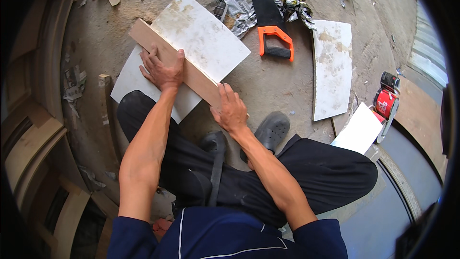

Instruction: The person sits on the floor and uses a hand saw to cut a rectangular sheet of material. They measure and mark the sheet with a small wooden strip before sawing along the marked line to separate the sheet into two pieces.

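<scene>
A brown wooden strip [197, 77] lies slantwise between a white board [203, 33] on its far side and a white board part [125, 77] on its near side. Whether these are one board or two is hidden under the strip. My left hand [164, 71] presses on the strip's upper half, fingers spread, thumb at its far edge. Around the strip's lower right end, the fingers of my right hand [232, 108] are closed. Beyond the board, a handsaw [270, 24] with an orange and black handle rests on the ground, untouched.
A white board offcut [332, 69] lies to the right, near a smaller white piece [358, 129] and a red can [385, 103]. Crumpled foil wrappers [292, 2] lie by the saw. Wooden frames [36, 136] stand at left. Clogs [272, 129] are on my feet.
</scene>
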`<state>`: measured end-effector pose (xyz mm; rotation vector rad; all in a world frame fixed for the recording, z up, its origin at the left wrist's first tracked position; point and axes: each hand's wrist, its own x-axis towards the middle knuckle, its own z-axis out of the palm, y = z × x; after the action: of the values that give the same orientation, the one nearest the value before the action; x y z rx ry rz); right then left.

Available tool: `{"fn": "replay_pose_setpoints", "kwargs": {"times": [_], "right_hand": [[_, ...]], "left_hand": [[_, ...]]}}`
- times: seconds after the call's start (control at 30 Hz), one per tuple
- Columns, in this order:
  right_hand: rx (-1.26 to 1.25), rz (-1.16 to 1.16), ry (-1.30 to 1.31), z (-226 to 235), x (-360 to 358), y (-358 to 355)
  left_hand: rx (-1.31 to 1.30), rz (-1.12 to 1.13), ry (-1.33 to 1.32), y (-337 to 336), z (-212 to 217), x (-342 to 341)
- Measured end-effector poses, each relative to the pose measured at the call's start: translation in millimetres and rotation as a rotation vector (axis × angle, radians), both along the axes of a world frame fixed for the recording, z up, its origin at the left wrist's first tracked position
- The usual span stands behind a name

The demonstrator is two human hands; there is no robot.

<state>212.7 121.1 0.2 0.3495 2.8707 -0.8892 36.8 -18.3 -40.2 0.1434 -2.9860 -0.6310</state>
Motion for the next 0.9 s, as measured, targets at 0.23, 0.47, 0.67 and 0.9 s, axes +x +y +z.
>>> {"fn": "replay_pose_setpoints", "kwargs": {"times": [0.23,0.47,0.67,0.9], "right_hand": [[-0.020,-0.002,0.008,2.4,-1.0,1.4],[-0.020,0.005,-0.005,8.7,-4.9,2.4],[-0.030,0.015,0.030,8.0,-6.1,3.0],[-0.029,0.024,0.041,4.4,-5.7,3.9]], "left_hand": [[0.084,0.002,0.006,-4.6,-1.2,-1.6],[0.083,0.080,0.066,2.9,6.3,-14.9],[0.059,0.197,0.048,19.1,4.6,-16.2],[-0.013,0.202,0.064,22.5,2.3,-15.3]]}}
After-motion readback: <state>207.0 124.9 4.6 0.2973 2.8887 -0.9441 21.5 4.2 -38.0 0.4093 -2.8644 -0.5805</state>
